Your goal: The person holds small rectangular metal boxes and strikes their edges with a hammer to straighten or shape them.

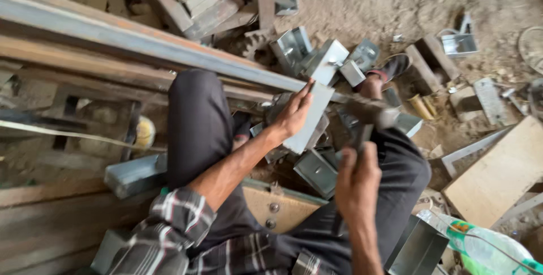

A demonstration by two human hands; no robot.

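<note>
Sheet-metal piece (308, 118) sits braced under your left hand (292, 114); right hand (356, 182) grips the hammer (370, 115) mid-swing—strike squarely next.

Flat grey sheet-metal piece (310, 118) tilted, resting on steel rail; hammer (369, 118) blurred, head beside it.

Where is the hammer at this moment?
In the head view, right of centre: the right hand grips the hammer, its blurred head beside the sheet-metal piece under the left hand.
</note>
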